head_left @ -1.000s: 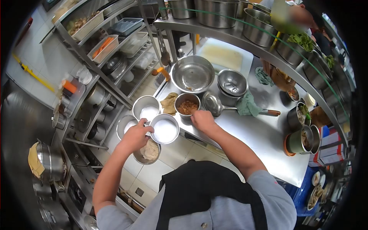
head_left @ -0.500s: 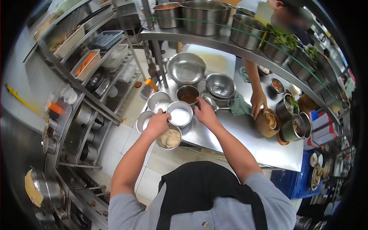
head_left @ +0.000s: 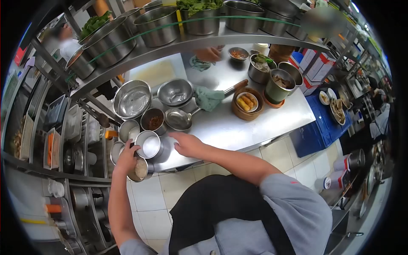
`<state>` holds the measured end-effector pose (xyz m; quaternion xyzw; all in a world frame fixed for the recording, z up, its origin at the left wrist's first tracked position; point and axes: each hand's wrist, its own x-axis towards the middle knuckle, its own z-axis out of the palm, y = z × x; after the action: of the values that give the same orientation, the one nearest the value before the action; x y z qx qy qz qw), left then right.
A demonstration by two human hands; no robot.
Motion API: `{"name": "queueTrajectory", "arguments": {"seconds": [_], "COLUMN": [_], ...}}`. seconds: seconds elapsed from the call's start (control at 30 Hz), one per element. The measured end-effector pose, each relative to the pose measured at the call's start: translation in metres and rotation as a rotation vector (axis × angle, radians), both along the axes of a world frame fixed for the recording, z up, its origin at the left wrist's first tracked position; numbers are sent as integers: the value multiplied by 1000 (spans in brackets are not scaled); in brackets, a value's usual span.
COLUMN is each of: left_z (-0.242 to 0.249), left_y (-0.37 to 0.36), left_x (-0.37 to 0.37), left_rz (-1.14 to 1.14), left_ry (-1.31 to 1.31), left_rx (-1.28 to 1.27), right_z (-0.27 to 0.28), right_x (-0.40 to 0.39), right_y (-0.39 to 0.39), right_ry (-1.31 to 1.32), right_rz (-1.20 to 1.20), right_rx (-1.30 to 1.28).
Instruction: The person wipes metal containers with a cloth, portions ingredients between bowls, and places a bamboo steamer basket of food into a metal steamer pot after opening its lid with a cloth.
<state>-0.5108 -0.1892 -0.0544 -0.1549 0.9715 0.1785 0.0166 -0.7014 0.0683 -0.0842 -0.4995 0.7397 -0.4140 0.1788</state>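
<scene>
My left hand (head_left: 126,157) pinches the left rim of a metal pot of white powder (head_left: 149,145) at the table's near left corner. To the right of that pot, my right hand (head_left: 188,144) hovers with its index finger stretched out, holding nothing. Close around the pot stand a metal pot of dark sauce (head_left: 153,120), another metal pot with white contents (head_left: 128,131) and a bowl of pale paste (head_left: 139,170), partly under my left hand. A steel ladle (head_left: 178,119) rests behind my right hand.
The steel table (head_left: 238,136) bears a wooden steamer of rolls (head_left: 247,103), a green cloth (head_left: 209,98), a large pan (head_left: 132,99) and nested bowls (head_left: 175,92). Another person's hand (head_left: 208,54) shows beneath the overhead shelf (head_left: 199,43). A blue bin (head_left: 316,136) stands right.
The view has swung right. My right hand has come away from the pots, and my left hand remains at the powder pot. The other person's hand has moved away from the steamer.
</scene>
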Motion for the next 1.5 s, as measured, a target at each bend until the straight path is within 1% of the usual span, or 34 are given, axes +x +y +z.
{"name": "queueTrajectory", "arguments": {"seconds": [0.07,0.17,0.23,0.3,0.37,0.43,0.5,0.53,0.6,0.63,0.67,0.7,0.73,0.77,0.8,0.83,0.87,0.93,1.0,1.03,1.07,1.1,1.13,1.17,1.23,1.27,1.3,1.33,1.37,1.4,1.43,1.47,1.5], "left_z": [-2,-4,3,15,23,27,24,24,29,30,30,30,30,35,47,59,66,73,59,47,48,33,22,14,-3,-16,-29,-30,-33,-30,-28,-29,-30], "left_y": [0,1,6,14,16,20,19,18,20,21,22,28,37,45,61,87,113,166,204,219,241,251,263,272,289,292,294,299,303,307,311,313,315], "left_x": [0,2,5,10,18,22,28,32,36,40,43,46,49,43,30,16,-2,-47,-99,-127,-155,-184,-213,-240,-293,-314,-332,-344,-351,-355,-356,-357,-359], "left_rz": [-2,7,13,110,116,175,187,229,272,319,366,367,430,490,485,539,594,517,181,83,17,-25,-24,-39,-61,-86,-97,-106,-123,-108,-91,-108,-119], "left_ry": [7,25,39,79,75,71,89,104,137,177,223,262,393,517,534,556,573,464,523,522,480,428,371,372,307,301,325,350,342,281,217,237,225], "left_rx": [-17,-34,-39,-7,6,11,-19,-24,-40,-33,-25,-38,-100,-158,-166,-55,57,64,163,172,242,365,407,406,407,409,293,177,180,164,146,144,142], "right_z": [-7,-26,-23,-32,-30,-49,-81,-66,-31,-27,-27,-32,-42,-44,-58,-71,-68,-58,-64,-66,-63,-54,-42,-36,-69,-68,-67,-70,-73,-74,-76,-77,-75], "right_x": [6,-2,-13,-28,-48,-76,-118,-128,-152,-169,-182,-197,-215,-221,-231,-238,-236,-227,-230,-233,-232,-231,-230,-231,-243,-246,-246,-247,-247,-246,-245,-244,-243], "right_y": [29,72,106,137,169,199,227,235,248,251,252,254,256,254,252,252,253,253,258,260,263,264,265,267,265,266,267,267,268,268,269,269,269], "right_ry": [58,54,-80,-195,-266,-216,144,144,-320,-299,-335,-376,-458,-485,-503,-526,-525,-495,-498,-502,-542,-540,-512,-488,-183,-290,-287,-263,-241,-250,-349,-449,-460], "right_rz": [-70,-120,-207,-364,-471,-574,-643,-647,-952,-943,-1029,-1116,-1100,-1085,-1042,-1000,-998,-944,-911,-882,-868,-870,-859,-854,-881,-849,-842,-825,-807,-821,-770,-718,-730], "right_rx": [-61,-29,65,187,257,148,-89,-93,-189,-220,-216,-211,-210,-236,-236,-229,-239,-179,-136,-93,-116,-120,-49,22,-26,-2,-7,-33,-56,-53,-72,-94,-97]}}
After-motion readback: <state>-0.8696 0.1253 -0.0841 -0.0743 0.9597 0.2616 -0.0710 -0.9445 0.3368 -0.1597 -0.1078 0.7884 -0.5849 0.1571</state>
